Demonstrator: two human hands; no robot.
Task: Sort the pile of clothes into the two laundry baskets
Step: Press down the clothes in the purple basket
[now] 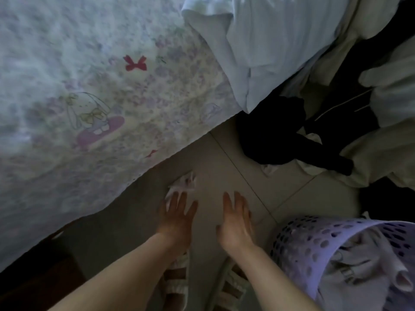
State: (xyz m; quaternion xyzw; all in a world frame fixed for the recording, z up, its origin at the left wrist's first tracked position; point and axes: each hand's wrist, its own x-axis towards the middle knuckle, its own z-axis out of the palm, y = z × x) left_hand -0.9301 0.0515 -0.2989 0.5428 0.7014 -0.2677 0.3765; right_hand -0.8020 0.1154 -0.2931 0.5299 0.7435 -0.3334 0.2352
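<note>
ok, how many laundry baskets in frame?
1: a lilac perforated plastic laundry basket at lower right, holding pale clothes. The second basket isn't visible; it may be out of frame.

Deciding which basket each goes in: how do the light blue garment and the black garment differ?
The light blue garment is pale and lies up on the bed; the black garment is dark and hangs down to the floor tiles. Both are crumpled and untouched by either hand.
</note>
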